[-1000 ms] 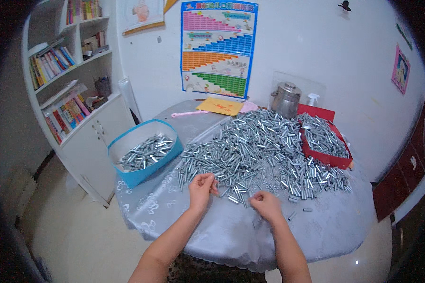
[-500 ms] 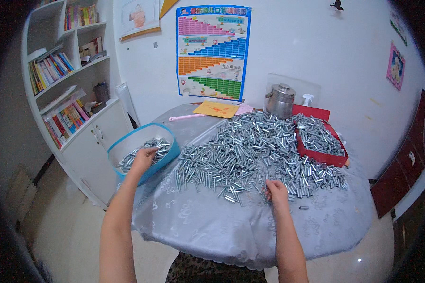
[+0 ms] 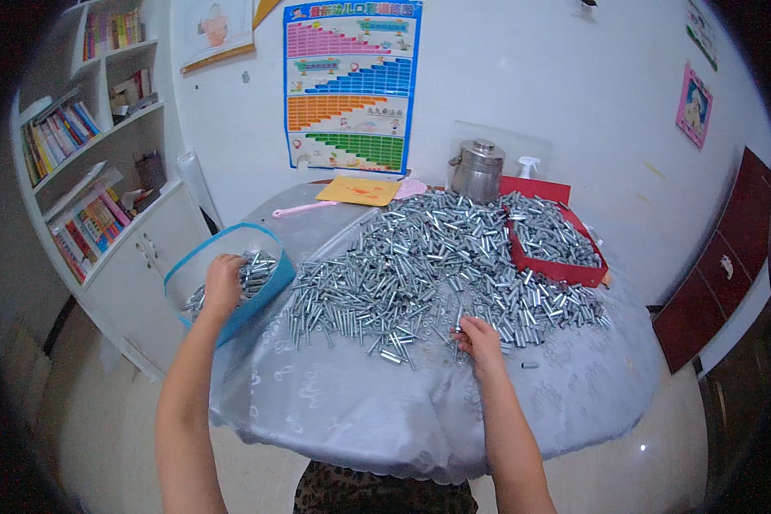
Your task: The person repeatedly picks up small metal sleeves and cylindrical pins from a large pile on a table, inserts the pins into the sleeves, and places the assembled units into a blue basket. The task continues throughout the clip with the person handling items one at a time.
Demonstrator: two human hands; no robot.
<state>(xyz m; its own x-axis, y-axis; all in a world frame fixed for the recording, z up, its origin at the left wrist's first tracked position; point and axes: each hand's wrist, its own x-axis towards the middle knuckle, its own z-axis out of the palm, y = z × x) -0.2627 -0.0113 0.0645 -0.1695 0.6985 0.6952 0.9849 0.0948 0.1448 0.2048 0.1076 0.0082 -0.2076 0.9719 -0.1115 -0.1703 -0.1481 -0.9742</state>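
My left hand (image 3: 224, 284) is over a pale basket with a blue rim (image 3: 276, 287) at the left of the table. Its fingers curl down among metal pieces (image 3: 255, 270) in the basket, and their tips are hidden. At the front edge of a big heap of silvery bolts and sleeves (image 3: 403, 257), my right hand (image 3: 481, 344) has thumb and fingers pinched together. A slim metal bolt (image 3: 458, 319) stands upright between them. One loose metal sleeve (image 3: 529, 365) lies on the cloth just right of that hand.
A red box (image 3: 565, 272) full of metal sleeves stands right of the heap. Behind are a steel pot (image 3: 478, 171), a spray bottle (image 3: 528, 166), a yellow envelope (image 3: 360, 190) and a pink-handled stick (image 3: 304, 208). A grey shiny cloth (image 3: 360, 411) covers the table; a bookshelf (image 3: 137, 231) stands left.
The whole view has shifted, moving the scene leftward. My left hand has turned over the basket, its fingers no longer pointing right. My right hand stays at the heap's front edge.
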